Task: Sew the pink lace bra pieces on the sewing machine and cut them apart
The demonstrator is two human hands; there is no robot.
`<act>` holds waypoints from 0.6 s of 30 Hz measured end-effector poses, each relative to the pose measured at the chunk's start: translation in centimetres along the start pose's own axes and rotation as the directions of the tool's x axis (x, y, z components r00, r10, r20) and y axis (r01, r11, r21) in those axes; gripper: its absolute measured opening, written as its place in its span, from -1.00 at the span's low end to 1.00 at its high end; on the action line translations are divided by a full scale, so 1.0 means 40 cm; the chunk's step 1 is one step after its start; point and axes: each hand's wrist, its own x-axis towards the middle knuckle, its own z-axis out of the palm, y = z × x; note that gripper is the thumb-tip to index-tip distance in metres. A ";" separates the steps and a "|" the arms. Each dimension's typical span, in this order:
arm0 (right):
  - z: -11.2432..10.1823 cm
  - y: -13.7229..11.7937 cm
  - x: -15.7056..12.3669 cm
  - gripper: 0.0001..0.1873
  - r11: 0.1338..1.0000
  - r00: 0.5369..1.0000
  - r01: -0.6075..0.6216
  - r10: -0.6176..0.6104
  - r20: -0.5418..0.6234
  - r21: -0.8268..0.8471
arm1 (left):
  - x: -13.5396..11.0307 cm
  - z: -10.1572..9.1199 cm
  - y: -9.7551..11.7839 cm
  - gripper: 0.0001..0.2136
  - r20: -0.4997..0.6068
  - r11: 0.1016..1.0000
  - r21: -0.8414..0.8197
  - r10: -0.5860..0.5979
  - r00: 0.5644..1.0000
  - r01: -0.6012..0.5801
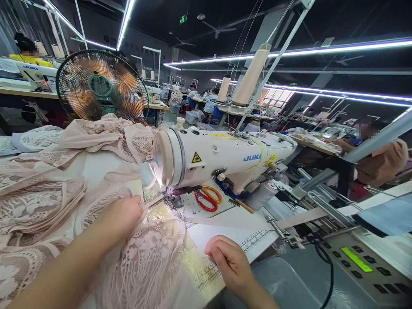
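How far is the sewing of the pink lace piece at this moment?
In hand: the left hand presses the pink lace piece flat near the needle of the sewing machine; the right hand rests at the table edge. Possibly done: lace pieces heaped at left. How much seam is left cannot be seen.

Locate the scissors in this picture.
In the head view, the scissors lie on the machine bed under the sewing machine arm, right of the needle.

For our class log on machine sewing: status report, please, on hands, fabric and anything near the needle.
Left hand flat on pink lace fabric by the needle. Right hand curled at the table edge, holding nothing visible. Orange-handled and red-handled scissors lie under the white sewing machine.
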 end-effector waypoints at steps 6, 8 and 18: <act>0.003 0.002 -0.002 -0.70 1.000 1.000 0.005 -0.005 -0.003 -0.006 | 0.001 -0.001 0.006 -0.79 0.013 0.981 0.172 0.088 0.996 -0.089; 0.004 0.005 -0.002 -0.70 1.000 1.000 -0.003 0.003 0.010 -0.014 | 0.001 0.002 0.011 -0.75 0.018 0.967 0.233 0.107 0.994 -0.108; 0.007 -0.061 -0.022 -0.82 0.990 0.982 0.137 -0.130 0.135 -0.044 | 0.008 0.043 -0.017 -0.64 -0.158 0.915 0.395 0.161 0.974 -0.087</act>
